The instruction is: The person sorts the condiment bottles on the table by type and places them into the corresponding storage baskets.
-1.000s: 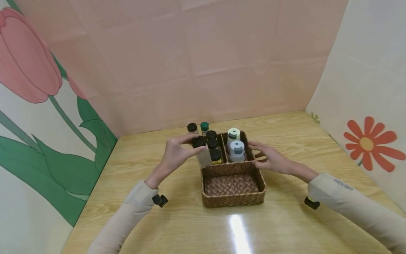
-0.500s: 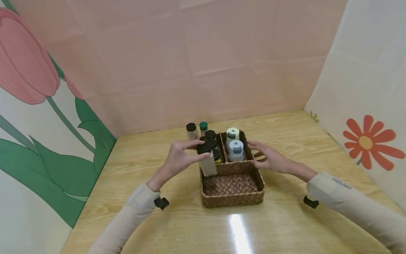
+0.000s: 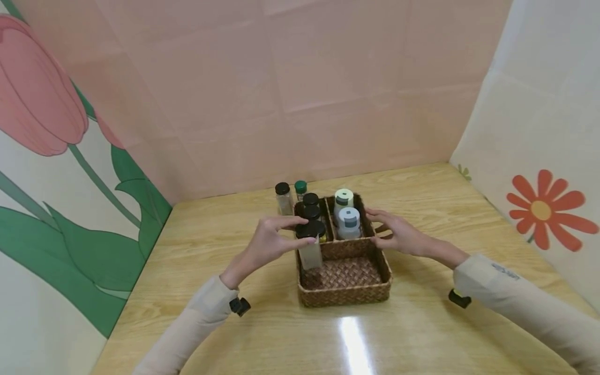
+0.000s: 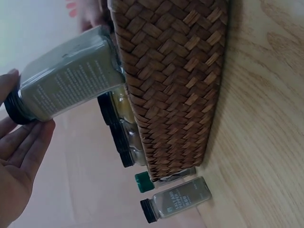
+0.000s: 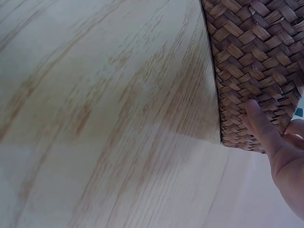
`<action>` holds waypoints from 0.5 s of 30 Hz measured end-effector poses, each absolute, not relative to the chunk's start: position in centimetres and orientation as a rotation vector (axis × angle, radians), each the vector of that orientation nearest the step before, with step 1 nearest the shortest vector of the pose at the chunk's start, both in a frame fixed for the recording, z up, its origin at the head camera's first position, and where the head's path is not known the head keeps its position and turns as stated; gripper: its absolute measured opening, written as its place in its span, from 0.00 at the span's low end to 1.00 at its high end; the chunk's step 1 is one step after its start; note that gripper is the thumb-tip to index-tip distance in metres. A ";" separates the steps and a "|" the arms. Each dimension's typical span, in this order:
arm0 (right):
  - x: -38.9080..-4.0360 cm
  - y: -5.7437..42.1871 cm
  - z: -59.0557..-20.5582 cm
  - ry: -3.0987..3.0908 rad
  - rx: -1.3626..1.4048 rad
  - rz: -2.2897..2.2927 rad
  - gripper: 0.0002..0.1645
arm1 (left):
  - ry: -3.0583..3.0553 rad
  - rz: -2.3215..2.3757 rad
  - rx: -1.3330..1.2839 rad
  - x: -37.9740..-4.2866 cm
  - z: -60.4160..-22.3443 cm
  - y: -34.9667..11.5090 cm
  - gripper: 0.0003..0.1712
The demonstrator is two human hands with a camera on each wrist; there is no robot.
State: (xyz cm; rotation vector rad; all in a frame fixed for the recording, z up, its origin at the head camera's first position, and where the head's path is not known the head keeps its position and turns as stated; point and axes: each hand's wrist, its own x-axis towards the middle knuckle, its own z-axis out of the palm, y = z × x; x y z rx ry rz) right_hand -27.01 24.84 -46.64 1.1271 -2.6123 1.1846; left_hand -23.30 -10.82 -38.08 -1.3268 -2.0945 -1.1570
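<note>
My left hand (image 3: 274, 242) pinches a square glass spice jar (image 3: 311, 258) by its black lid, between thumb and fingers. In the left wrist view this tilted jar (image 4: 71, 73) has pale contents and printed text, its base beside the rim of the woven basket (image 4: 175, 71). From the head, the jar is over the left of the front compartment; whether it touches the floor there I cannot tell. My right hand (image 3: 403, 234) rests against the basket's right side, with one finger (image 5: 261, 126) laid along the outer weave.
The back left compartment holds several black-lidded jars (image 3: 311, 200). Two white-capped bottles (image 3: 349, 221) stand in the back right one. Behind the basket's left corner stand a black-lidded jar (image 3: 283, 198) and a green-lidded jar (image 3: 301, 188) on the wooden table (image 3: 225, 224).
My left hand has brought the pinched jar toward me and slightly right, lowering it from beside the back left compartment into the front one. The right hand has stayed at the basket.
</note>
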 end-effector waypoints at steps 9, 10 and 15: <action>-27.1 24.9 -46.8 -2.617 1.121 1.171 0.35 | -2.152 -1.122 -1.367 -23.1 -38.9 -10.9 0.22; -27.1 24.8 -46.7 -2.616 1.122 1.164 0.36 | -2.171 -1.127 -1.363 -23.1 -39.1 -11.0 0.22; -27.1 24.8 -46.7 -2.620 1.124 1.155 0.36 | -2.265 -1.109 -1.333 -22.9 -39.8 -10.9 0.22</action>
